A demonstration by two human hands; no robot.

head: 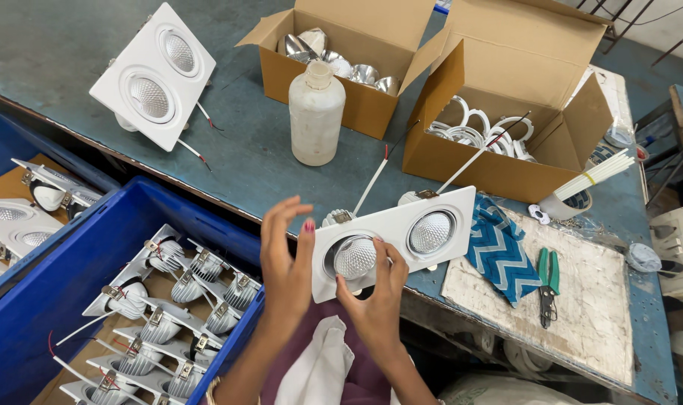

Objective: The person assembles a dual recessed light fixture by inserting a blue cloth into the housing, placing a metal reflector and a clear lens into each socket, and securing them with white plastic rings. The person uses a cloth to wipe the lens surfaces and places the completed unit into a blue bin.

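Counts: two cardboard boxes [499,161], one plastic bottle [316,112], one pair of green-handled pliers [547,281], one patterned cloth [499,251], two blue crates [49,300]. Two twin-lamp fittings out on the tabletop [259,161]: one lying at far left [152,75], one in hand [394,236]. Held fitting sits at the tabletop's near edge, between both hands. Left hand [285,262] open, fingers spread, thumb touching the frame's left edge. Right hand [375,292] grips the frame's lower edge, fingers curled at the left lamp.

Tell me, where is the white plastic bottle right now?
The white plastic bottle stands upright on the blue-green table, upper middle of the head view, just in front of the cardboard box of shiny reflectors.
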